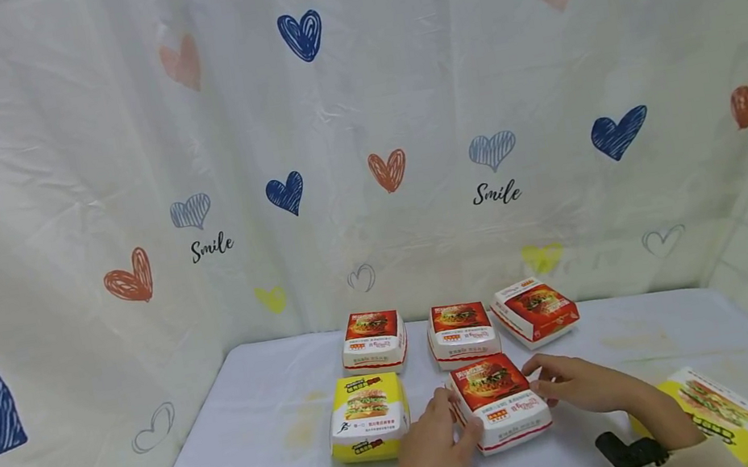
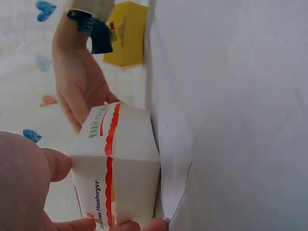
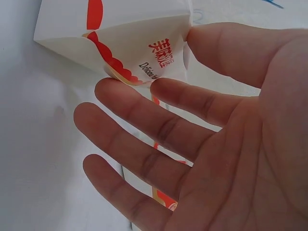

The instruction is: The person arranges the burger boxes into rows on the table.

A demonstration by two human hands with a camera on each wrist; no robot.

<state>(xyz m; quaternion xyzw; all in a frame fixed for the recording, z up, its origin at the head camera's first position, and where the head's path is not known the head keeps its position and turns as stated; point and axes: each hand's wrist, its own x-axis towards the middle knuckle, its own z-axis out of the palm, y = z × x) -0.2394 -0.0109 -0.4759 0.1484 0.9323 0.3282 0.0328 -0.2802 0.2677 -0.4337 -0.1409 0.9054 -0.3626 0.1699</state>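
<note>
From my place I see the red-and-white box [image 1: 500, 403] on the white table [image 1: 256, 464], between the two hands. I judge it light, of smooth thin card, easily dented, so I would hold it gently by opposite side walls. The left hand [image 1: 433, 446] touches one side; whether it grips, I cannot tell. The right hand [image 1: 584, 381], fingers spread, touches the other. Another red box [image 1: 463, 332] stands close behind; a yellow box [image 1: 368, 418] leaves the left hand little room.

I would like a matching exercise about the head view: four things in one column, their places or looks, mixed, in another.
1. Held box
2. Left hand
3. Right hand
4. Backdrop

A. At the box's right side
B. Printed with hearts
C. At the box's left side
D. Red and white

Pairs: 1-D, 2-C, 3-A, 4-B
</note>
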